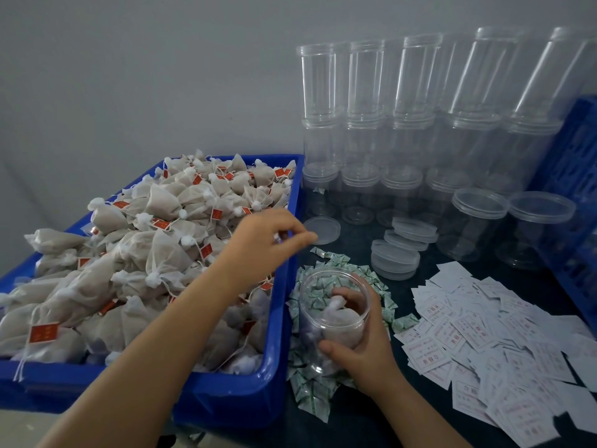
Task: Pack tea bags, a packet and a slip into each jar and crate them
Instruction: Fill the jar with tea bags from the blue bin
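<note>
My right hand (365, 350) grips a clear plastic jar (334, 305) that stands on a pile of small green-and-white packets (310, 386). A few tea bags lie inside the jar. My left hand (268, 234) hovers over the right rim of the blue bin (226, 402), fingers loosely curled, with nothing visibly in them. The bin is heaped with mesh tea bags (145, 253) bearing red tags. White slips with red print (484, 350) are scattered to the right of the jar.
Empty clear jars (387, 124) are stacked in rows against the wall at the back. Two lidded jars (478, 221) and loose lids (394, 260) sit in front of them. A blue crate (575, 189) stands at the right edge.
</note>
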A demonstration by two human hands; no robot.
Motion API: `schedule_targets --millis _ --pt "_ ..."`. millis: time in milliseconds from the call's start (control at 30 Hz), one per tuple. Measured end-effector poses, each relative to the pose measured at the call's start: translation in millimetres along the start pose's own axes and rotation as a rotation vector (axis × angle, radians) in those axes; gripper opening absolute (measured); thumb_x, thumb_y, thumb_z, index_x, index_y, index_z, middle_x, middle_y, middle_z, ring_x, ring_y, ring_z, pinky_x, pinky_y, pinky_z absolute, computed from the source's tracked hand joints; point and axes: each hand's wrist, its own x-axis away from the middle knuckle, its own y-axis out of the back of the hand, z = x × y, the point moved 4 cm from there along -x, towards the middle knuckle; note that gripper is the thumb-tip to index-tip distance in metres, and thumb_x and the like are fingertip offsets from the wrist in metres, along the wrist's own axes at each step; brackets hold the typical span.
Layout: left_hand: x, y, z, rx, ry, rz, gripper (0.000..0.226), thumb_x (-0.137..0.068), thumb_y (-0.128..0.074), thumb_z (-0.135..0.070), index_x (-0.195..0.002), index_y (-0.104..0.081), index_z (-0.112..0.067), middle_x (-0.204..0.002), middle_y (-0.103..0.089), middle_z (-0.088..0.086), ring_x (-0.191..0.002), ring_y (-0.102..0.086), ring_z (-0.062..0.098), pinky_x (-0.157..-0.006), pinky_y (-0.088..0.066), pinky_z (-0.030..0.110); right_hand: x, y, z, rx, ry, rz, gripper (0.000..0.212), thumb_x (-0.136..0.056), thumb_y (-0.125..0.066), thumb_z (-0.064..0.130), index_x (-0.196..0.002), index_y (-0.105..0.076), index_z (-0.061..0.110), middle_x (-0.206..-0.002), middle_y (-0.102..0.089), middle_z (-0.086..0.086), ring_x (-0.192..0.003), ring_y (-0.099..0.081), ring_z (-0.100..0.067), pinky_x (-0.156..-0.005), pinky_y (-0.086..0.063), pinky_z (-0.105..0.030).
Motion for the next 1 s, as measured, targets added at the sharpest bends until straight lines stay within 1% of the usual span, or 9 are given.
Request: schedule_targets --millis 100,200,300,400,533,633,767,933,1000 --pt "-2.3 12.3 23.7 -0.146 0.195 -0.124 0.031 -0.091 -0.053 -0.039 -0.076 -0.065 -0.015 -0.064 -0.058 -0.005 -0.056 -0.052 0.007 -0.057 -0.042 0.015 1.1 0.1 -0.5 0.002 -0.003 0.009 0.098 -0.055 -0.086 0.032 -0.136 -0.038 0.059 -0.122 -0.058 0.013 -0.118 -0.057 -0.011 -0.095 -0.050 -0.023" --pt "-2.1 14.9 42.7 -0.351 0.296 -0.091 0.031 -0.094 -0.051 -0.041 -0.072 -0.059 -0.020 -0.063 -0.054 -0.008 -0.058 -0.050 0.005 -0.058 -0.042 0.021 1.8 -0.3 1.2 0.001 -0.011 0.015 0.098 -0.053 -0.087 0.033 -0.135 -0.038 0.060 -0.121 -0.058 0.013 -0.117 -0.057 -0.010 -0.094 -0.050 -0.023" --pt "-1.5 5.7 54.9 -0.444 0.343 0.053 0.028 -0.091 -0.058 -0.042 -0.077 -0.066 -0.019 -0.068 -0.056 -0.009 -0.064 -0.053 0.006 -0.063 -0.046 0.026 1.3 -0.7 3.1 -0.002 -0.011 0.012 0.097 -0.054 -0.086 0.033 -0.134 -0.038 0.061 -0.120 -0.058 0.013 -0.116 -0.058 -0.009 -0.093 -0.049 -0.020" --pt "0.2 -6.9 61.8 -0.516 0.377 0.248 0.020 -0.088 -0.064 -0.038 -0.088 -0.072 -0.019 -0.080 -0.064 -0.004 -0.073 -0.059 0.010 -0.067 -0.047 0.027 1.4 -0.7 4.0 -0.005 -0.007 0.017 0.098 -0.054 -0.086 0.032 -0.136 -0.038 0.056 -0.120 -0.059 0.012 -0.119 -0.057 -0.011 -0.096 -0.050 -0.023" --pt "6.8 -20.6 69.2 -0.681 0.397 0.499 0.021 -0.086 -0.066 -0.029 -0.104 -0.068 -0.019 -0.100 -0.065 0.002 -0.089 -0.061 0.020 -0.080 -0.054 0.037 1.9 -1.1 5.6 -0.002 -0.002 0.017 0.097 -0.054 -0.084 0.033 -0.134 -0.038 0.060 -0.121 -0.059 0.012 -0.120 -0.056 -0.010 -0.097 -0.049 -0.022" --pt "14.3 -27.4 74.5 -0.777 0.423 0.673 0.027 -0.083 -0.068 -0.039 -0.104 -0.068 -0.021 -0.090 -0.064 -0.003 -0.082 -0.060 0.017 -0.070 -0.051 0.031 2.3 -0.7 6.6 0.005 0.003 0.016 0.095 -0.053 -0.084 0.034 -0.132 -0.039 0.061 -0.121 -0.059 0.012 -0.121 -0.056 -0.011 -0.099 -0.048 -0.023" --pt "14.2 -30.9 77.2 -0.811 0.398 0.731 0.034 -0.082 -0.065 -0.049 -0.103 -0.070 -0.023 -0.091 -0.066 -0.003 -0.083 -0.061 0.016 -0.064 -0.044 0.028 1.5 -0.8 6.8 0.014 0.008 0.012 0.096 -0.055 -0.084 0.033 -0.136 -0.038 0.055 -0.120 -0.059 0.011 -0.118 -0.057 -0.011 -0.096 -0.048 -0.021" --pt "15.6 -34.6 77.5 -0.727 0.409 0.806 0.035 -0.082 -0.066 -0.045 -0.106 -0.069 -0.020 -0.093 -0.065 -0.002 -0.088 -0.060 0.017 -0.079 -0.049 0.031 1.2 -0.5 6.2 0.016 0.010 0.010 0.095 -0.056 -0.084 0.034 -0.138 -0.038 0.049 -0.120 -0.059 0.012 -0.117 -0.058 -0.013 -0.098 -0.049 -0.025" --pt "14.9 -35.8 76.0 -0.682 0.409 0.802 0.032 -0.082 -0.068 -0.039 -0.105 -0.069 -0.017 -0.090 -0.065 -0.002 -0.085 -0.060 0.017 -0.077 -0.050 0.030 0.8 -0.4 5.5 0.019 0.005 0.010 0.096 -0.056 -0.084 0.034 -0.138 -0.037 0.047 -0.120 -0.059 0.012 -0.118 -0.058 -0.014 -0.099 -0.048 -0.025"
